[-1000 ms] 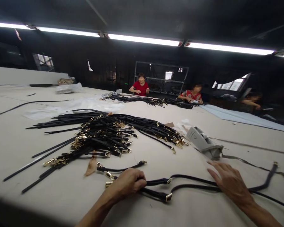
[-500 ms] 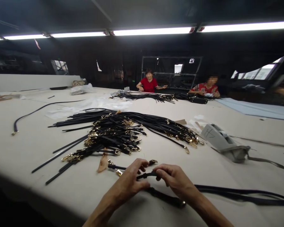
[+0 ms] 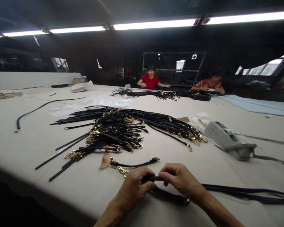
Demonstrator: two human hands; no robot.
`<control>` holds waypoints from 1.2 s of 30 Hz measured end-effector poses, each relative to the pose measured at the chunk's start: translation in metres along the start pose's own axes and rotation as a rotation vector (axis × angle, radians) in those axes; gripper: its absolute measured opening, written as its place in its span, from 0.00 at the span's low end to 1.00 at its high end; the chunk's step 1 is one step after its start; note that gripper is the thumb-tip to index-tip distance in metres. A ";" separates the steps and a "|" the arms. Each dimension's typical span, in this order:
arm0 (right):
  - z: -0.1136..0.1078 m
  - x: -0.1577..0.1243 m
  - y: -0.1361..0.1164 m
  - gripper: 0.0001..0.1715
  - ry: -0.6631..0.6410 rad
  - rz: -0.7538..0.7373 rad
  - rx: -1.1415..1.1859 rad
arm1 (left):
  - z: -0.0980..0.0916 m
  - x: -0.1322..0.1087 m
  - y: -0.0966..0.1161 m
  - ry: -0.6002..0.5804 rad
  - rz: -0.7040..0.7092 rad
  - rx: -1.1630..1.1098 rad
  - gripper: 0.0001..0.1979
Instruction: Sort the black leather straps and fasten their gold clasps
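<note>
My left hand (image 3: 135, 186) and my right hand (image 3: 180, 181) are close together near the front table edge, both pinched on the same black strap (image 3: 239, 190). The strap runs off to the right along the table. A gold clasp (image 3: 123, 171) sticks out just left of my left hand. A short black strap with gold ends (image 3: 134, 164) lies on the table just beyond my hands. Farther back lies a big pile of black straps with gold hardware (image 3: 123, 129).
A grey tape dispenser (image 3: 227, 138) sits at the right. A single strap (image 3: 38, 110) lies at the far left, clear plastic (image 3: 94, 102) behind the pile. Two people in red sit at the table's far side by another strap pile (image 3: 149, 93).
My right hand came in from the right onto the strap beside my left hand. Both hands then drew slightly toward me, away from the short strap.
</note>
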State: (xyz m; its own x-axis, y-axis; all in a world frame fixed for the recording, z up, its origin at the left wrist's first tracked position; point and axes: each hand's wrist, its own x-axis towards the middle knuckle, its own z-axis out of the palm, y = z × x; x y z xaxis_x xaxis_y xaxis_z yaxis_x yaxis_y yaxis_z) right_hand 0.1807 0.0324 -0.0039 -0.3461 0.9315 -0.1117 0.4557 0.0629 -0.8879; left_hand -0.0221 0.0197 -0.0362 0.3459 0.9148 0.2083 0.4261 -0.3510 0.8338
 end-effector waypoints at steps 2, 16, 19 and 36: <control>0.003 -0.001 -0.001 0.12 0.007 -0.012 -0.004 | 0.006 -0.001 0.001 0.018 0.012 0.023 0.10; 0.022 -0.011 0.004 0.15 0.150 -0.058 0.064 | 0.023 -0.003 0.003 0.013 0.049 0.114 0.04; 0.017 -0.013 0.001 0.14 0.076 -0.063 0.028 | 0.025 -0.006 0.000 -0.017 0.061 0.055 0.06; 0.018 -0.009 0.013 0.20 -0.022 -0.047 -0.213 | 0.027 -0.008 -0.008 0.058 0.104 0.085 0.07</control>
State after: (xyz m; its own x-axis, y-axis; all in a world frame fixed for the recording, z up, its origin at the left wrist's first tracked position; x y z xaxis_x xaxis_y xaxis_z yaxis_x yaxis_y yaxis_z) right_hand 0.1753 0.0187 -0.0223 -0.3875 0.9180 -0.0842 0.6013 0.1824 -0.7779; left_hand -0.0055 0.0102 -0.0579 0.3442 0.8818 0.3224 0.4609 -0.4578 0.7602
